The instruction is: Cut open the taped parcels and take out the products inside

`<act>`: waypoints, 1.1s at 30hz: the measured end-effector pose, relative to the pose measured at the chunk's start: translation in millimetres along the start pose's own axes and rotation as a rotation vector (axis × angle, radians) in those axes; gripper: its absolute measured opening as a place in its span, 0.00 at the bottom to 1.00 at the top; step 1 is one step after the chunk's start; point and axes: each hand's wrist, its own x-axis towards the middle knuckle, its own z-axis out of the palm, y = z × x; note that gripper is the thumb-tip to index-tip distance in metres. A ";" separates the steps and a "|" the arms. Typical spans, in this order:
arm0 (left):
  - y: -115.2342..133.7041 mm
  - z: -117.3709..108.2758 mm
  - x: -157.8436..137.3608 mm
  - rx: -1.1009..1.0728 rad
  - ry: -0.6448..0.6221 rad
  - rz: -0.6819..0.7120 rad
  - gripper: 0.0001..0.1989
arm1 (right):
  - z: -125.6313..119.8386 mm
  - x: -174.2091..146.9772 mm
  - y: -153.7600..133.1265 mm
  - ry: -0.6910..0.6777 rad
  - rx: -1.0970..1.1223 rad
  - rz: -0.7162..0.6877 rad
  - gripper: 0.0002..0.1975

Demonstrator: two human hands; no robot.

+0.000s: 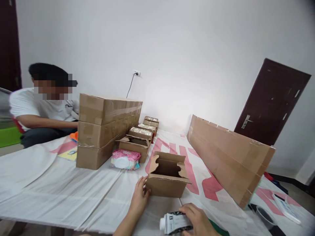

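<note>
A small cardboard box [167, 187] stands on the cloth-covered table with its top flaps up and its dark inside showing. My left hand [140, 193] is at the box's near left corner, thumb by the front face and fingers along the left side. Closer to me, my right hand [197, 218] grips a drink carton [178, 222] lying on its side, its white screw cap pointing left. The carton has a pale label with dark green parts. Something green is partly hidden beneath my right hand.
A pink wipes pack [125, 159] lies left of the box, before another open box [134, 147] and a row of closed boxes [141, 131]. Stacked cartons [90, 134] rise at left, a tall cardboard panel [226, 155] at right. A person [49, 108] sits at left.
</note>
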 end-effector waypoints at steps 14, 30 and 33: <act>9.9 -28.4 10.1 0.477 0.083 -0.057 0.24 | 99.4 28.7 41.1 0.401 0.175 0.130 0.28; 18.4 -79.7 49.7 0.805 -0.143 -0.239 0.07 | 99.0 29.3 40.5 0.357 0.213 0.136 0.25; 14.8 -141.5 82.4 0.801 -0.012 -0.329 0.13 | 105.5 31.1 49.0 0.346 0.211 0.142 0.25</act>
